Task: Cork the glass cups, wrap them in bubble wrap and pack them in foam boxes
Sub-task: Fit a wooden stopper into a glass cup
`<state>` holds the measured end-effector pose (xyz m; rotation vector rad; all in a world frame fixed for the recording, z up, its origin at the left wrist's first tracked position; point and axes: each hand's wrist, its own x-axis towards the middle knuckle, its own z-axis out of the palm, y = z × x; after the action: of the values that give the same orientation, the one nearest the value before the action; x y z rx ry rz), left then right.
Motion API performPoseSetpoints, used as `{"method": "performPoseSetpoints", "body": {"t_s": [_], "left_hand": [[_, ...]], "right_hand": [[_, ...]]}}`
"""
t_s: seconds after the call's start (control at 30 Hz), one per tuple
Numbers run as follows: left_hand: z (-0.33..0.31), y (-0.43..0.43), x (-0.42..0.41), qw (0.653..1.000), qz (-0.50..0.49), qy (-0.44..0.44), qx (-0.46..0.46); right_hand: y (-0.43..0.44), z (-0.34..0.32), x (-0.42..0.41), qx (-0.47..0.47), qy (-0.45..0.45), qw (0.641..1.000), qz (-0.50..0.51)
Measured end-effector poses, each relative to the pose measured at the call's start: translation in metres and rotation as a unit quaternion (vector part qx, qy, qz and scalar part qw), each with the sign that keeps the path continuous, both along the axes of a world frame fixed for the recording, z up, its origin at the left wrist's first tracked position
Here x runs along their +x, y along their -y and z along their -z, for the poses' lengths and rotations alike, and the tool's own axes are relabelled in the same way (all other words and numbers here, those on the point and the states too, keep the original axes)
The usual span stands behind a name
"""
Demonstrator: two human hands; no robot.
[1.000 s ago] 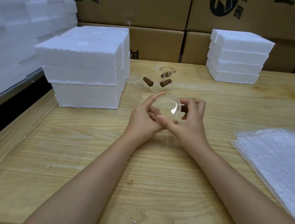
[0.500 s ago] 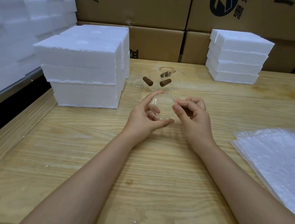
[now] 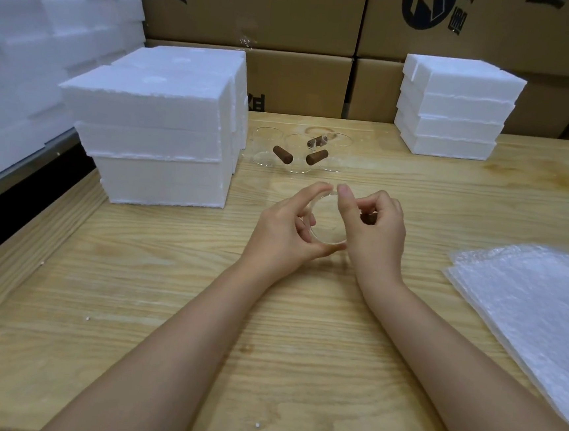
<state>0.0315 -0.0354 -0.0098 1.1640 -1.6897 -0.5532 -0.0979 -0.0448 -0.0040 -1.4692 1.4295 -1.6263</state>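
My left hand (image 3: pixel 285 229) curls round the glass cup (image 3: pixel 327 219) by its wall: light, slick, brittle, so gently does it. My right hand (image 3: pixel 378 233) pinches what looks like a cork (image 3: pixel 368 218).

Head-worn wide view, forward and down, close over the table (image 3: pixel 165 308).

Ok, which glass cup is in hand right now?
The nearest glass cup, held between left hand and right hand; the other cups stand on the table behind it.
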Motion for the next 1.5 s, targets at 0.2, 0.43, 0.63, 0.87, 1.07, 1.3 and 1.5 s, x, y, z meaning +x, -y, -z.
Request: {"method": "performPoseSetpoints", "body": {"t_s": [0.2,0.43,0.63,0.87,1.07,1.3,1.5], "left_hand": [[0.000,-0.001,0.000,1.000,-0.018,0.008,0.008],[0.002,0.003,0.003,0.997,-0.033,-0.047,0.042],[0.003,0.004,0.004,0.995,-0.024,-0.081,0.061],[0.000,0.003,0.002,0.994,-0.024,-0.093,0.058],[-0.002,-0.001,0.000,0.998,-0.034,-0.046,0.019],[-0.004,-0.006,-0.003,0.997,-0.045,0.035,-0.046],[0.000,-0.003,-0.001,0.998,-0.050,0.030,-0.037]], "right_hand": [[-0.004,-0.004,0.006,0.019,-0.057,0.998,0.010],[-0.007,-0.002,0.003,0.001,-0.164,0.986,-0.044],[-0.005,0.001,-0.001,-0.041,-0.176,0.982,-0.062],[-0.002,0.001,-0.002,-0.065,-0.158,0.984,-0.050],[-0.002,0.002,0.004,-0.085,-0.167,0.982,-0.001],[-0.005,0.002,0.006,-0.045,-0.128,0.991,0.016],[-0.009,-0.001,0.010,-0.027,-0.156,0.987,0.029]]}}
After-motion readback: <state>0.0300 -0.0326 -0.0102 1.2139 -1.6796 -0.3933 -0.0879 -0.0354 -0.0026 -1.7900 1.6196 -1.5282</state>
